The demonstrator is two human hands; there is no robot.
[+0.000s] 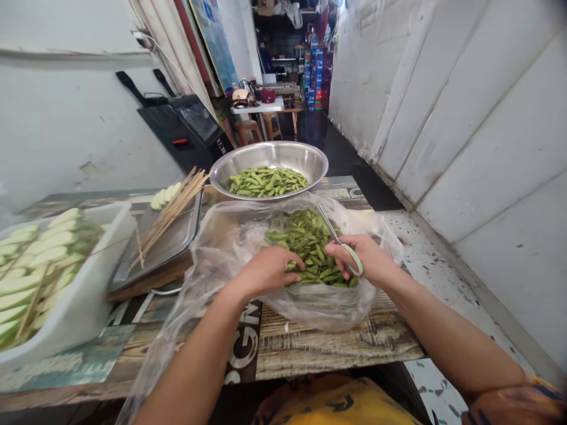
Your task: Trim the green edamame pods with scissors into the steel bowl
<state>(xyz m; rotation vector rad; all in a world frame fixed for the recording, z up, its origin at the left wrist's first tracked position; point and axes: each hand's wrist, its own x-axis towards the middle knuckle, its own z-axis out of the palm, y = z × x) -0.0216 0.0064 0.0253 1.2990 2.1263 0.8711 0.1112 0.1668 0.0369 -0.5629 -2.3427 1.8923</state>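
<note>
A clear plastic bag (230, 236) lies open on the table, with a heap of green edamame pods (310, 236) inside. Over its right side, my right hand (365, 260) is closed around scissors (352, 257) with pale green handles, the blades pointing up and away from me. My left hand (272, 268) is at the bag's left side, fingers curled and pinching an edamame pod (291, 266) at the heap's edge. Behind the bag stands a steel basin (319, 162) holding more edamame pods (268, 181).
On the left, a white tub (88, 295) holds pale green slices on skewers. Bamboo skewers (170, 215) lie across a metal tray (177, 236) beside more slices (165, 196). The patterned table (319, 354) ends near my body. A wall (487, 118) runs along the right.
</note>
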